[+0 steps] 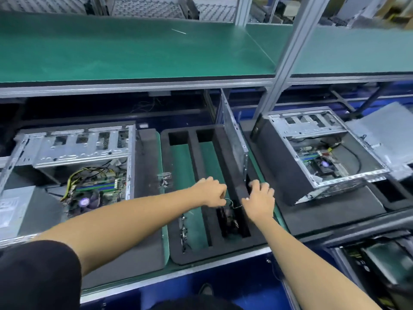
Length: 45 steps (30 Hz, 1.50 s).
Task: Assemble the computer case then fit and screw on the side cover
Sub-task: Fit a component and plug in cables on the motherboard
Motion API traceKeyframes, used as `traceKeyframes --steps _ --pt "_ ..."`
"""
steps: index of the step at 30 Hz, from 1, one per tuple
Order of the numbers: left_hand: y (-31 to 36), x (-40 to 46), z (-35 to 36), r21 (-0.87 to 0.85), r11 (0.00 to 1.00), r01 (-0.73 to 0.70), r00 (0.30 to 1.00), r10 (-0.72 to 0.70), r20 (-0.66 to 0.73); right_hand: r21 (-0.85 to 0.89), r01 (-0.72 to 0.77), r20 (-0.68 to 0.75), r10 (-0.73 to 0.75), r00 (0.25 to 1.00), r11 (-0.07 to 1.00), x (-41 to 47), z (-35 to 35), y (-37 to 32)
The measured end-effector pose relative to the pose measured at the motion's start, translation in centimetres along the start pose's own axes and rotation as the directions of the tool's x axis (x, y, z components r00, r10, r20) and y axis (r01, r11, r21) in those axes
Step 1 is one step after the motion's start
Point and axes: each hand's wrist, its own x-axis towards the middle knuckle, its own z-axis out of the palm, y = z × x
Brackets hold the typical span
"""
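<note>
Head view: both hands, left (pixel 212 191) and right (pixel 259 198), reach over foam tray (pixel 223 251).

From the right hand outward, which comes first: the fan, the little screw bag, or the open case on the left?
From the right hand:
1. Fan, in the foam slot just beside it.
2. Screw bag, further left, past the other hand.
3. Left case, far left.

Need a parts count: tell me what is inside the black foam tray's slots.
The black foam tray holds an upright grey metal side panel, a black fan and a metal strip. Hands cover some of the slots.
</note>
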Motion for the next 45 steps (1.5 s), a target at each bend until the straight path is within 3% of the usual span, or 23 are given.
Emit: traceKeyframes --steps 3,6,11,14,17,20,21,23,27,30,37,43,45 --pt "3.0 2.0 1.7 -0.089 0.995 0.038 0.994 -0.028 0.107 -0.032 -0.209 0.144 0.212 0.967 0.977 -0.1 1.1 4.2" --pt "4.5 2.9 3.4 -0.131 0.99 0.044 0.992 -0.027 0.127 -0.015 -0.215 0.332 0.208 0.92 0.976 0.1 2.4 6.6" --pt "4.8 3.3 5.1 -0.171 0.984 0.043 0.986 -0.014 0.165 0.012 -0.125 0.241 0.119 0.963 0.992 0.2 3.3 7.0" --pt "4.5 3.4 4.7 -0.328 0.936 0.129 0.978 -0.064 0.201 0.058 -0.089 0.109 0.083 0.991 0.994 0.2 2.8 6.9" --pt "4.8 2.7 3.1 -0.613 0.758 0.225 0.971 -0.123 0.204 0.121 -0.049 -0.029 0.053 0.998 0.991 0.3 1.2 6.6" --pt "5.7 1.9 1.8 -0.87 0.39 0.303 0.953 -0.134 0.271 0.017 0.158 -0.198 -0.152 0.968 0.987 -0.5 -0.3 6.0" --pt "5.8 1.5 1.3 -0.903 0.299 0.308 0.951 -0.126 0.282 -0.054 0.255 -0.254 -0.261 0.931 0.965 -0.9 -0.6 6.0" --pt "5.6 0.6 0.7 -0.931 0.224 0.289 0.957 -0.098 0.274 -0.199 0.402 -0.353 -0.448 0.821 0.894 -1.6 -1.5 6.0" --pt "4.2 -1.9 0.4 -0.966 0.002 0.257 0.965 0.056 0.257 -0.401 0.534 -0.415 -0.668 0.618 0.744 -2.9 -3.2 4.5" --pt "3.4 -4.2 0.7 -0.967 -0.208 0.15 0.98 -0.098 0.173 -0.465 0.581 -0.398 -0.744 0.536 0.668 -4.7 -4.2 1.6" --pt "-3.1 -13.6 0.9 -0.978 -0.205 -0.028 0.952 -0.304 0.036 -0.428 0.64 -0.424 -0.767 0.481 0.638 -9.6 -3.6 -8.4" --pt "-11.4 -21.7 1.0 -0.987 -0.101 -0.126 0.928 -0.363 -0.081 -0.305 0.776 -0.534 -0.774 0.341 0.552 -12.2 -3.6 -18.3" --pt "-13.8 -24.0 1.4 -0.977 -0.145 -0.155 0.906 -0.414 -0.083 -0.282 0.787 -0.537 -0.77 0.344 0.549 -12.7 -2.9 -21.2"
